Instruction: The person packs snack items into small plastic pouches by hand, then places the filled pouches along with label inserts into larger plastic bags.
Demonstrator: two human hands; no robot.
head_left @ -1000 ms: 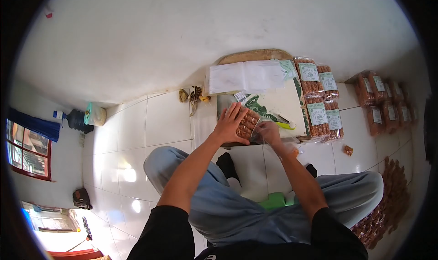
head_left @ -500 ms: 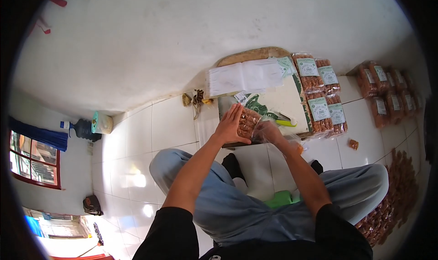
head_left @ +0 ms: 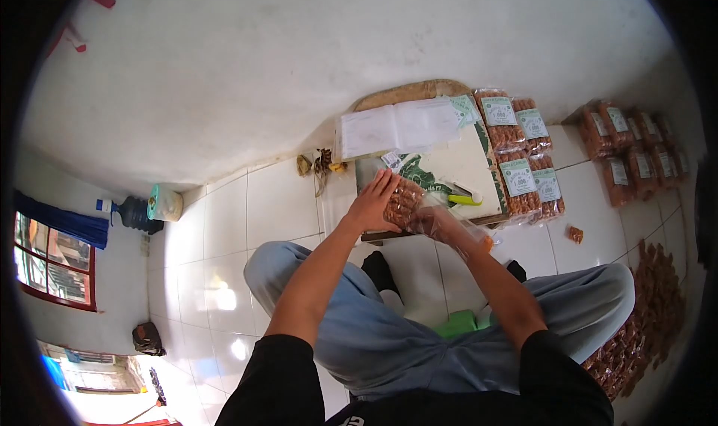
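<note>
A clear plastic bag of brown snack pieces (head_left: 404, 203) rests at the near edge of the low board between my two hands. My left hand (head_left: 371, 204) lies along the bag's left side, fingers reaching over the top and thumb near the lower edge, holding it. At the bag's right end is my right hand (head_left: 440, 222), pushed in among loose clear plastic that reaches back over the wrist. Its fingertips are against the brown pieces, but the film hides how they are bent. Just beyond it, a yellow-green handled tool (head_left: 465, 199) lies on the board (head_left: 467, 157).
Flat clear plastic bags (head_left: 400, 127) and green printed labels (head_left: 465, 110) lie at the board's back. Labelled snack packs (head_left: 519, 183) stand at right, with more packs (head_left: 642, 168) beyond. Loose brown pieces (head_left: 647, 314) are heaped on the floor at right, beside my knee.
My right hand has pressed a little left and down into the bag's end, and the plastic now stretches along my wrist. My left hand keeps its hold. The view has shifted slightly.
</note>
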